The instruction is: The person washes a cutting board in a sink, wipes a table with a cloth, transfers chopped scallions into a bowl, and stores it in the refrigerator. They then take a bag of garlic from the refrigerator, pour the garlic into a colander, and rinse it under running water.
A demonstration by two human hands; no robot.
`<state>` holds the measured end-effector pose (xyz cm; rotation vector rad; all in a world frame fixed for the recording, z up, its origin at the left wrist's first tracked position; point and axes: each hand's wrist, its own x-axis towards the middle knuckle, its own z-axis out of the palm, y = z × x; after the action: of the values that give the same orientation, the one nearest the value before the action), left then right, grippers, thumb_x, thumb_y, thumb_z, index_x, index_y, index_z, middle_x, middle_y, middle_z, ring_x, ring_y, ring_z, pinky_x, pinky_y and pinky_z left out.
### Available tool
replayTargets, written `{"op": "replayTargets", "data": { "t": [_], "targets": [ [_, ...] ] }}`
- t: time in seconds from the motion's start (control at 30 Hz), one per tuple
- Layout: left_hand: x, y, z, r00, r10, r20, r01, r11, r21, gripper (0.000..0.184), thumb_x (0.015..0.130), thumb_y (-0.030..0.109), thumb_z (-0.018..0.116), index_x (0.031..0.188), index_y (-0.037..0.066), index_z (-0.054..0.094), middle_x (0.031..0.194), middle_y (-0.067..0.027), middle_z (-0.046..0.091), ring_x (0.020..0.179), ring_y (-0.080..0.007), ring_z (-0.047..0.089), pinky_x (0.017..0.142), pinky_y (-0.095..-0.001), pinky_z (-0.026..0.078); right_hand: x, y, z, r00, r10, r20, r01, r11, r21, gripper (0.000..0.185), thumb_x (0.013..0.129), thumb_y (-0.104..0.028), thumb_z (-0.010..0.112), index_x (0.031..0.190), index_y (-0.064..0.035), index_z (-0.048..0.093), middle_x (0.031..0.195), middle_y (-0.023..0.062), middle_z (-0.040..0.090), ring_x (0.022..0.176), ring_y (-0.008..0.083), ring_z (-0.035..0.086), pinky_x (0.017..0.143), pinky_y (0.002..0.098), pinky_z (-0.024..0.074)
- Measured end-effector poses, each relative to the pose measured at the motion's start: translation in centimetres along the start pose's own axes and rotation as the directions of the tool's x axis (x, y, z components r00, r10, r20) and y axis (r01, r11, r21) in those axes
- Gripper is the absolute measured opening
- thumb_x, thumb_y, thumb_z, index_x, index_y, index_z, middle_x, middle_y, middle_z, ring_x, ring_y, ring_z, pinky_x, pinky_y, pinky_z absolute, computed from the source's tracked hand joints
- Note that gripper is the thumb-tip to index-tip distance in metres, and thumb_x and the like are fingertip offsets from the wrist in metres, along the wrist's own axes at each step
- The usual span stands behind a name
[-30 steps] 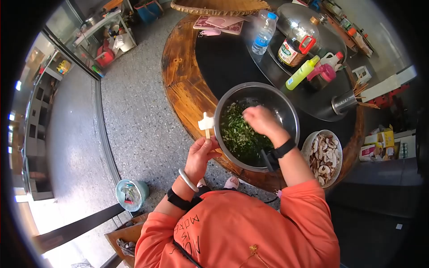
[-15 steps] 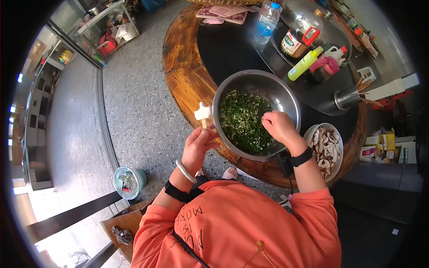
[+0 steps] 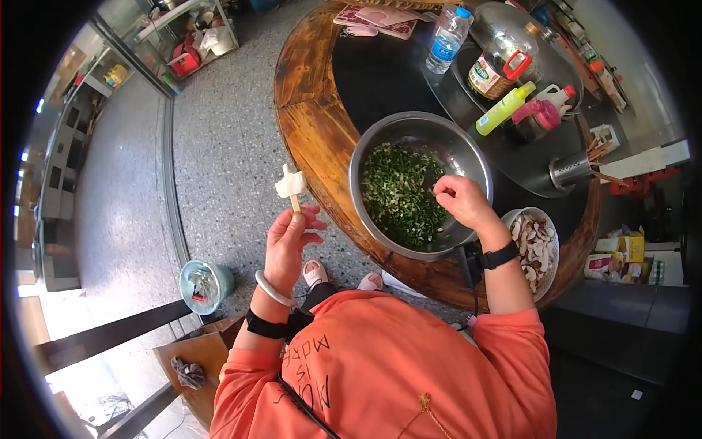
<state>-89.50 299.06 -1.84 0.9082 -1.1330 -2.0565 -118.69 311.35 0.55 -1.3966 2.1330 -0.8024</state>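
Note:
My left hand [image 3: 291, 238] grips the wooden stick of a partly eaten white ice cream bar [image 3: 290, 183], held upright above the floor just off the table's edge. Over the right side of a large metal bowl [image 3: 468, 164] is my right hand [image 3: 463, 203], its fingers curled in a pinch. Whatever the pinch holds, if anything, is hidden. Chopped green herbs or chives [image 3: 398, 194] mixed with pale bits fill the bottom of the bowl. Close to my right forearm stands a white basket [image 3: 553, 256] of sliced mushrooms [image 3: 534, 241].
On the round wooden table [image 3: 311, 121] stand a water bottle [image 3: 446, 44], a sauce jug [image 3: 491, 77], a yellow-green bottle [image 3: 504, 108], a pink-lidded container [image 3: 537, 117] and a metal chopstick holder [image 3: 570, 172]. A light blue bucket [image 3: 223, 282] sits on the floor at the left.
My left hand has moved left, away from the bowl, with the ice cream bar. My right hand stays over the bowl, slightly shifted. The view has tilted a little.

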Motion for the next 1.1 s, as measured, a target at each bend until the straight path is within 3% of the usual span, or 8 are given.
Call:
{"op": "replayTargets", "data": {
  "t": [0.17,0.3,0.43,0.6,0.7,0.9,0.97,1.1],
  "targets": [
    [-0.7,0.9,0.2,0.994,0.094,0.049,-0.097,0.994,0.058,0.024,0.092,0.021,0.046,0.097,0.001,0.056,0.099,-0.0083,0.057,0.079,-0.014,0.058,0.065,-0.0262,0.047,1.1,-0.7,2.6,0.995,0.051,0.088,-0.035,0.984,-0.174,0.014,0.073,-0.017,0.058,0.078,-0.0053,0.064,0.075,0.0158,0.062,0.074,0.0332,0.06,0.068,0.0387,0.047],
    [-1.0,1.3,0.0,0.987,0.129,0.101,-0.137,0.988,0.073,0.024,0.092,0.022,0.046,0.097,0.001,0.056,0.099,-0.0081,0.057,0.079,-0.0138,0.058,0.065,-0.0262,0.046,1.3,0.2,3.3,0.984,0.027,0.173,0.049,0.905,-0.422,0.01,0.072,-0.013,0.055,0.07,-0.0053,0.062,0.069,0.0157,0.06,0.07,0.0338,0.059,0.064,0.0416,0.0461],
    [-1.6,1.6,-0.3,0.986,0.146,0.079,-0.155,0.982,0.108,0.023,0.091,0.021,0.047,0.095,0.0,0.056,0.098,-0.0079,0.057,0.078,-0.0131,0.057,0.065,-0.0259,0.045,1.8,-0.1,0.8,0.994,0.093,0.053,-0.081,0.977,-0.196,0.011,0.072,-0.011,0.052,0.066,-0.0059,0.06,0.069,0.0157,0.06,0.069,0.0335,0.059,0.063,0.041,0.0459],
    [-1.7,2.1,-0.1,0.984,0.144,0.101,-0.158,0.976,0.15,0.022,0.091,0.019,0.047,0.094,0.0,0.057,0.097,-0.0074,0.057,0.077,-0.012,0.056,0.065,-0.0254,0.045,6.5,1.1,2.6,0.995,0.088,-0.043,-0.095,0.98,-0.175,0.012,0.072,-0.016,0.055,0.074,-0.0081,0.064,0.075,0.0147,0.062,0.073,0.0325,0.06,0.067,0.0395,0.0471],
    [-1.8,2.1,0.2,0.98,0.15,0.133,-0.172,0.97,0.171,0.021,0.091,0.019,0.046,0.093,0.0,0.057,0.096,-0.0071,0.057,0.076,-0.0119,0.056,0.065,-0.0254,0.044,9.2,1.3,4.9,0.954,0.295,-0.057,-0.298,0.907,-0.298,0.014,0.068,-0.019,0.063,0.077,-0.0094,0.066,0.073,0.0109,0.063,0.071,0.0253,0.062,0.069,0.0338,0.0478],
    [-2.2,2.2,-1.0,0.986,0.151,0.066,-0.16,0.974,0.161,0.022,0.091,0.019,0.047,0.091,0.0,0.057,0.097,-0.0085,0.058,0.076,-0.0125,0.056,0.065,-0.0258,0.045,9.1,4.3,3.3,0.982,0.176,0.063,-0.186,0.95,0.252,0.004,0.072,-0.008,0.06,0.072,-0.0047,0.059,0.061,0.002,0.055,0.051,0.0081,0.05,0.048,0.0226,0.0413],
    [-2.4,2.5,-1.0,0.989,0.138,0.046,-0.144,0.975,0.17,0.022,0.091,0.02,0.047,0.09,0.0,0.057,0.098,-0.0092,0.058,0.075,-0.0127,0.057,0.065,-0.0261,0.045,7.8,3.7,1.4,0.951,0.288,0.116,-0.31,0.868,0.386,0.004,0.075,-0.009,0.057,0.074,-0.0051,0.056,0.062,0.0031,0.056,0.049,0.008,0.051,0.043,0.0198,0.0382],
    [-2.2,2.7,-0.2,0.991,0.131,-0.026,-0.12,0.958,0.259,0.036,0.089,0.028,0.044,0.095,-0.005,0.056,0.076,-0.0097,0.059,0.069,-0.0164,0.054,0.066,-0.0263,0.043,5.9,2.7,-0.3,0.9,0.422,0.106,-0.433,0.843,0.32,0.004,0.077,-0.009,0.054,0.075,-0.0061,0.052,0.063,0.0038,0.057,0.046,0.0077,0.05,0.037,0.0201,0.0323]
  ]
}}
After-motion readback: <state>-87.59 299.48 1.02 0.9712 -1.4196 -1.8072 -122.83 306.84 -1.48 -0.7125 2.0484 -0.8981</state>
